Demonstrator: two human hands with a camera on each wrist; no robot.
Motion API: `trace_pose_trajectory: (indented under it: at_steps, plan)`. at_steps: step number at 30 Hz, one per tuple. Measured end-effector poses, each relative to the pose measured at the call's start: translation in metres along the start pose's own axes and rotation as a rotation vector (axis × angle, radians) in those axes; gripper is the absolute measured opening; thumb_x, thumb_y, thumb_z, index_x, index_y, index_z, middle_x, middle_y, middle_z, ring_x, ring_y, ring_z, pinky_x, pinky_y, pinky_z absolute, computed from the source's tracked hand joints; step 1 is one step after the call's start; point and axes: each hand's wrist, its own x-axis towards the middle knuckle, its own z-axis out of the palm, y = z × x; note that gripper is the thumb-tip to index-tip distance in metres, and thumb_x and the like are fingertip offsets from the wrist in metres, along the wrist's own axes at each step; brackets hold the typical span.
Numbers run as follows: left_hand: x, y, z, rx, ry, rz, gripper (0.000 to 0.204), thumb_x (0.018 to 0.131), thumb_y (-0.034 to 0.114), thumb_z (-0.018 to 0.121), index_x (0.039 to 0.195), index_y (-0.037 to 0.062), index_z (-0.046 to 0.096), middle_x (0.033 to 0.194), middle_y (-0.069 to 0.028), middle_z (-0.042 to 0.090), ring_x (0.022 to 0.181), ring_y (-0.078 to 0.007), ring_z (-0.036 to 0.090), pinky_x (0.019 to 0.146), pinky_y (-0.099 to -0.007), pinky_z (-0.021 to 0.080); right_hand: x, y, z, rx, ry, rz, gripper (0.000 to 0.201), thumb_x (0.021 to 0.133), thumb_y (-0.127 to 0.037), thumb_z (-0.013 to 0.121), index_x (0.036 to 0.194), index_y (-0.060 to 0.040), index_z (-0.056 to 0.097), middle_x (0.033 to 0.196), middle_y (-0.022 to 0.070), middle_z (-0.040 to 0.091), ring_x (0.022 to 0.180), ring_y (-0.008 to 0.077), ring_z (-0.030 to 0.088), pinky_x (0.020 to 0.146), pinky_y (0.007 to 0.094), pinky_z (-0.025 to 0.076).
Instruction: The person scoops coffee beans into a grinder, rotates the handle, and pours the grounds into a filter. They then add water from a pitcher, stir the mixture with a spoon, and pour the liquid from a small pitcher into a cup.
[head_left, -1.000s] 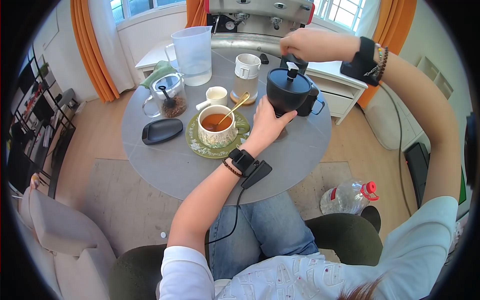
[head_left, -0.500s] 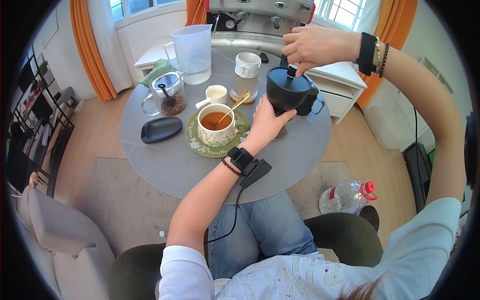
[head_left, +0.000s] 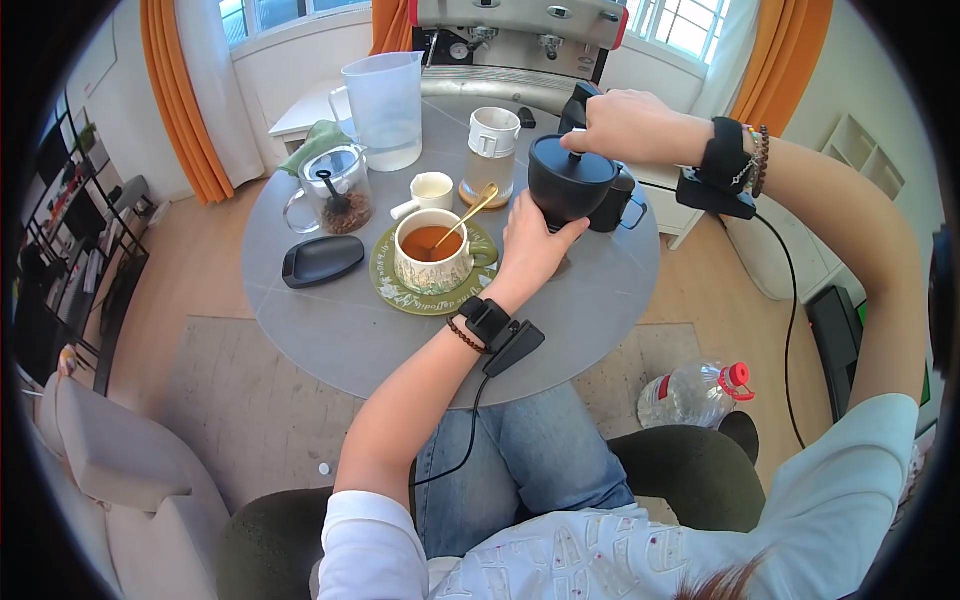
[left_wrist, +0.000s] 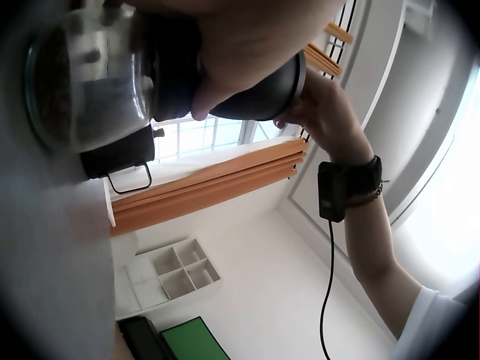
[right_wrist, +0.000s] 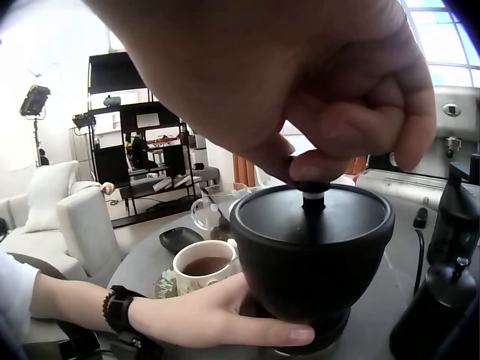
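A black hand coffee grinder [head_left: 565,192] with a broad bowl-shaped top stands at the right of the round table. My left hand [head_left: 533,245] grips its narrow waist from the near side, thumb in front. Its clear glass base [left_wrist: 97,90] shows in the left wrist view. Above the flat black lid [right_wrist: 285,214], my right hand [head_left: 640,128] holds the crank, with thumb and curled fingers close over the central shaft [right_wrist: 313,199]. Most of the crank is hidden by that hand.
Left of the grinder, a cup [head_left: 432,272] of brown liquid with a gold spoon sits on a green saucer [head_left: 400,295]. Around it are a small white jug [head_left: 433,188], a glass pot [head_left: 347,205] of beans, a pitcher [head_left: 385,110] and a black dish [head_left: 324,262].
My right hand has circled around over the grinder's top, dipping toward the lid. The grinder has shifted slightly left while my left hand stays around its waist.
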Motion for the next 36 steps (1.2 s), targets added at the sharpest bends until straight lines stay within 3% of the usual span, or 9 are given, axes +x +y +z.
trace_pose_trajectory:
  at_steps: [6,8,10,13,17,23,26,29,36]
  plan:
    - [0.001,0.001,-0.002,0.045,-0.010,0.010,0.063,0.077,0.033,0.079,0.116,-0.0034,0.045,0.115,-0.0214,0.053,0.110,-0.0368,0.052,0.092,-0.0449,0.042,0.013,0.024,0.002,0.230,-0.242,-0.210,0.034,0.096,-0.032,0.051,0.107,-0.0058,0.069,0.069,0.0058,0.064,0.060,0.0221,0.064,0.057,0.0346,0.053]
    - [0.002,-0.002,-0.002,0.015,-0.015,0.035,0.065,0.077,0.033,0.079,0.118,-0.0040,0.045,0.116,-0.0219,0.052,0.111,-0.0372,0.051,0.093,-0.0446,0.042,0.008,0.023,-0.012,0.378,-0.388,-0.021,0.030,0.097,-0.026,0.048,0.115,-0.0078,0.064,0.074,0.0066,0.064,0.065,0.0231,0.064,0.061,0.0357,0.053]
    - [0.003,-0.006,-0.004,-0.013,-0.036,0.051,0.066,0.077,0.032,0.079,0.119,-0.0044,0.044,0.118,-0.0223,0.051,0.111,-0.0370,0.051,0.095,-0.0441,0.042,0.009,0.026,-0.017,0.345,-0.320,-0.041,0.027,0.097,-0.022,0.049,0.117,-0.0080,0.061,0.080,0.0077,0.064,0.071,0.0241,0.064,0.066,0.0367,0.053]
    - [0.006,-0.010,-0.008,-0.078,-0.108,0.038,0.067,0.077,0.031,0.079,0.121,-0.0047,0.043,0.119,-0.0220,0.050,0.112,-0.0351,0.051,0.097,-0.0426,0.041,0.002,0.045,-0.016,0.009,0.085,-0.432,0.023,0.092,-0.021,0.061,0.107,-0.0052,0.061,0.094,0.0106,0.063,0.090,0.0262,0.062,0.079,0.0381,0.049]
    - [0.009,-0.005,-0.014,-0.204,-0.204,0.004,0.069,0.078,0.028,0.080,0.126,-0.0040,0.041,0.121,-0.0199,0.050,0.115,-0.0306,0.050,0.100,-0.0397,0.041,0.001,0.041,-0.019,-0.323,0.131,-0.730,0.038,0.081,-0.031,0.069,0.109,-0.0066,0.061,0.096,0.0052,0.060,0.094,0.0226,0.058,0.082,0.0359,0.046]
    - [0.008,0.007,-0.024,-0.281,-0.317,-0.077,0.072,0.083,0.024,0.077,0.137,-0.0007,0.037,0.132,-0.0151,0.051,0.122,-0.0212,0.049,0.105,-0.0349,0.038,0.015,0.039,-0.015,-0.571,0.317,-0.997,0.031,0.083,-0.038,0.064,0.090,-0.0075,0.062,0.089,0.0011,0.053,0.095,0.0176,0.053,0.079,0.0326,0.043]
    - [0.009,0.006,-0.021,-0.292,-0.296,-0.049,0.072,0.080,0.024,0.079,0.133,-0.0025,0.038,0.129,-0.0171,0.050,0.120,-0.0241,0.050,0.103,-0.0365,0.039,0.019,0.040,-0.015,-0.486,0.252,-0.963,0.038,0.089,-0.042,0.059,0.081,-0.0048,0.060,0.087,0.0039,0.055,0.093,0.0206,0.054,0.076,0.0348,0.044]
    - [0.009,0.004,-0.020,-0.264,-0.272,-0.035,0.071,0.079,0.024,0.080,0.131,-0.0033,0.039,0.127,-0.0180,0.050,0.119,-0.0256,0.051,0.102,-0.0372,0.041,0.014,0.036,-0.002,-0.121,0.149,-0.682,0.046,0.094,-0.045,0.054,0.076,-0.0020,0.058,0.081,0.0084,0.055,0.087,0.0261,0.055,0.073,0.0384,0.045]
    - [0.008,0.004,-0.017,-0.217,-0.245,-0.035,0.070,0.078,0.024,0.080,0.129,-0.0035,0.040,0.126,-0.0185,0.051,0.118,-0.0259,0.052,0.100,-0.0371,0.042,0.012,0.011,-0.013,-0.038,-0.127,-0.257,0.048,0.098,-0.040,0.049,0.080,0.0028,0.062,0.068,0.0115,0.059,0.065,0.0301,0.059,0.069,0.0412,0.048]
